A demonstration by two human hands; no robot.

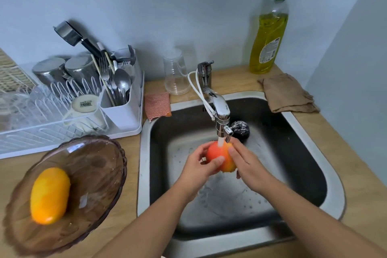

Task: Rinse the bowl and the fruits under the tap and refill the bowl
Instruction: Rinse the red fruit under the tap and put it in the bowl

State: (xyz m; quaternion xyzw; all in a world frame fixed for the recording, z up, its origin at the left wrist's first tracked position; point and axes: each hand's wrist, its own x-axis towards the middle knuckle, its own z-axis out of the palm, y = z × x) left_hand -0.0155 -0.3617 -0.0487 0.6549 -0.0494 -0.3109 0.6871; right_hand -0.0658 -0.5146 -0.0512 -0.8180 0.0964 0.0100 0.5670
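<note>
both hands, left [200, 166] and right [246, 163], clasp red-orange fruit [219, 156] under tap [222, 111].

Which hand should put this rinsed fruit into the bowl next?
Left, probably. The brown bowl sits on the counter left of the sink, nearer the left hand. The right hand would have to cross over with the red-orange fruit.

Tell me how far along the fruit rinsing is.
Looks done: the brown glass bowl sits on the wooden counter left of the sink, with a yellow-orange oval fruit already inside. In hand: the left hand and right hand hold a red-orange round fruit under the running chrome tap. Left: put that fruit in the bowl and shut off the water.
</note>
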